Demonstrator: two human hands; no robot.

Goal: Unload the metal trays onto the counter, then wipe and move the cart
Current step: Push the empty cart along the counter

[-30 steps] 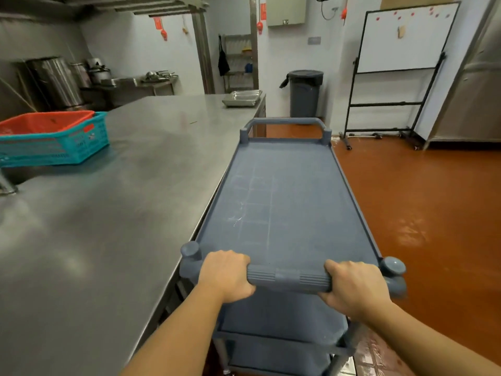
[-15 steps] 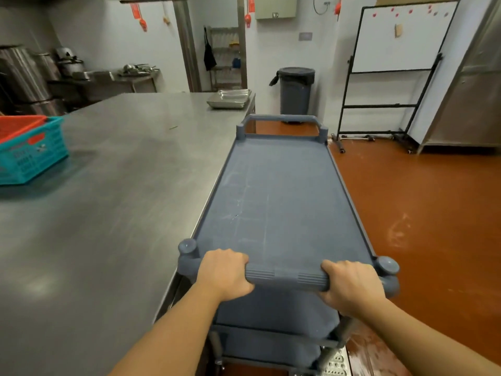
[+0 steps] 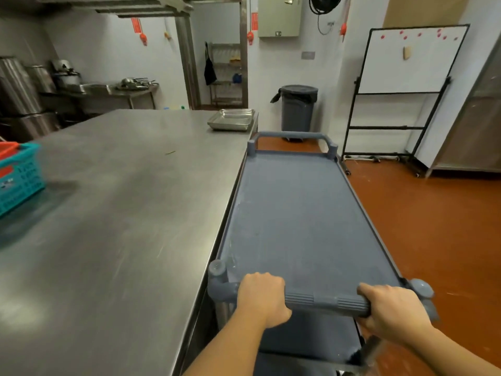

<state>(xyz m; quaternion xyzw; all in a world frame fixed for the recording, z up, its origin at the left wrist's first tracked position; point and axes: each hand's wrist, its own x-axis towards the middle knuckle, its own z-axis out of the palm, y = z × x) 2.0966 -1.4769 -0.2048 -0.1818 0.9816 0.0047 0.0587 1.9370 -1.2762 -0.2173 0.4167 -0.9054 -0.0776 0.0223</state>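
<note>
1. A grey cart [image 3: 298,226] stands lengthwise along the right edge of a steel counter [image 3: 122,213], its side just beside the counter's edge, on an orange-brown floor [image 3: 433,226].
2. A person's left hand [image 3: 261,297] grips the cart's near handle [image 3: 325,301] toward its left end, with the fingers curled over the bar. The right hand [image 3: 393,308] wraps the same bar at its right end, and both forearms reach in from the bottom of the head view.
3. The metal trays [image 3: 230,120], in what looks like a low stack, sit on the far right corner of the counter, near the cart's far handle [image 3: 291,135].
4. A teal basket [image 3: 19,180] with a red basket [image 3: 8,149] nested inside it rests at the counter's left edge, well apart from the trays.
5. Beyond the cart, a grey bin [image 3: 298,109] with a dark liner stands against the back wall. A whiteboard [image 3: 412,58] on a black rolling stand is to its right.
6. Large steel pots [image 3: 16,85] line the far left of the kitchen.
</note>
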